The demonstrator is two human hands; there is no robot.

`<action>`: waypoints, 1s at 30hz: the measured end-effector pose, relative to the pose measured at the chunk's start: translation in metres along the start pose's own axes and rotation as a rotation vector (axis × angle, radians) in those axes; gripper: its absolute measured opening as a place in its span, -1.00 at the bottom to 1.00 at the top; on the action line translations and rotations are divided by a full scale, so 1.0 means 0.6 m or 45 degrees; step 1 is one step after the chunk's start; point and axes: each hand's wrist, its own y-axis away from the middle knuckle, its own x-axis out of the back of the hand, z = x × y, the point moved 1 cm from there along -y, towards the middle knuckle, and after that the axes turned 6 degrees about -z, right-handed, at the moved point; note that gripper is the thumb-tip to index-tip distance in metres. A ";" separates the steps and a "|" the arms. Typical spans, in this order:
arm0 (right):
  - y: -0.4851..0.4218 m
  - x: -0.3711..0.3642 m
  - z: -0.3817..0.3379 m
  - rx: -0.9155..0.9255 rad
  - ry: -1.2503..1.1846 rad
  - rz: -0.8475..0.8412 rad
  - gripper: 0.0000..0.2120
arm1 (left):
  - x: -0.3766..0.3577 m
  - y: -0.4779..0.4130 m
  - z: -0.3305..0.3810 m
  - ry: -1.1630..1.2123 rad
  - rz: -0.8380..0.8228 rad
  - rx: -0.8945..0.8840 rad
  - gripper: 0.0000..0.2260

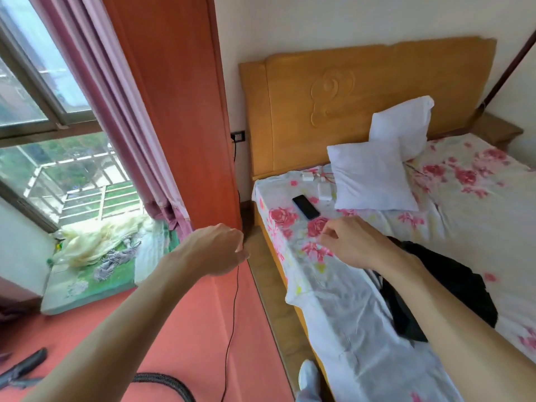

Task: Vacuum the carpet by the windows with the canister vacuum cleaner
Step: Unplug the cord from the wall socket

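A bedroom is shown, with windows and a pink curtain at the left and a red carpet spread below them as far as the bed. At the lower left a dark nozzle is seen lying on the carpet, untouched. A green mat with crumpled cloth on it is laid under the windows. Further right, a length of ribbed black hose is cut off by the bottom edge; the canister itself is not in view. A thin black cord is grasped in the left grip, which is clenched around it, and hangs from there to the floor. Beyond it a wall socket is set between the wooden panel and the headboard. The right grip is held over the edge of the bed with fingers curled; whether anything is pinched there cannot be told. No cleaning is judged to have been begun: power is apparently being sorted out, and the plugging in, the taking up of the nozzle and every pass over the carpet are left to be done.
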 end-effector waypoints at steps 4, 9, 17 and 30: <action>-0.117 0.033 0.028 0.038 0.019 -0.030 -0.71 | 0.038 -0.088 -0.009 0.040 -0.008 0.101 -0.70; -0.256 0.099 0.036 0.171 0.118 -0.086 -0.70 | 0.115 -0.179 -0.019 0.047 0.026 0.265 -0.72; -0.449 0.150 -0.005 0.299 0.212 -0.169 -0.73 | 0.179 -0.294 -0.082 0.086 0.050 0.365 -0.72; -0.791 0.194 -0.057 0.197 0.246 -0.199 -0.72 | 0.264 -0.647 -0.248 0.135 -0.023 0.177 -0.69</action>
